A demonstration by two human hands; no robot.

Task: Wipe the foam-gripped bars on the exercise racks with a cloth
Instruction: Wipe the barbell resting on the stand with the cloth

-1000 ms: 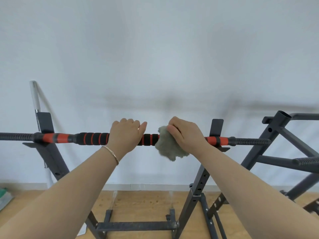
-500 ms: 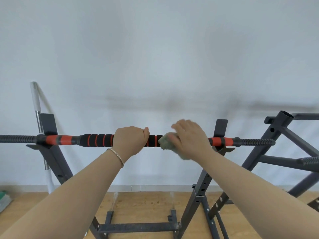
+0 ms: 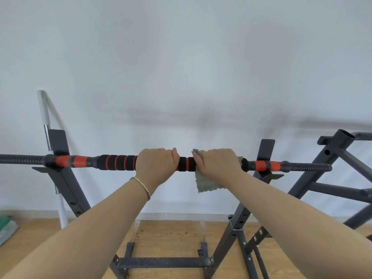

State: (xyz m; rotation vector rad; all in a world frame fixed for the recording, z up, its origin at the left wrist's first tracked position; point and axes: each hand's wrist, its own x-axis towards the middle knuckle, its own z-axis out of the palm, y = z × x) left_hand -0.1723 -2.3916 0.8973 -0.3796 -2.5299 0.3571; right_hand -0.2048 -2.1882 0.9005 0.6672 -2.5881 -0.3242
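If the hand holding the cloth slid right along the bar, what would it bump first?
Probably the rack's bracket, holding the bar just past the right hand and its cloth; depth is unclear.

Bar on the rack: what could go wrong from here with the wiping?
The bar only rests on the rack's brackets, so a hard sideways wipe might shift it, though the left hand grips it. Much of the cloth hangs loose below the right hand and may slip. The part under the left hand could be missed.

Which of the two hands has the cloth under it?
The right hand wraps the grey-green cloth around the bar; the left hand grips the bar directly.
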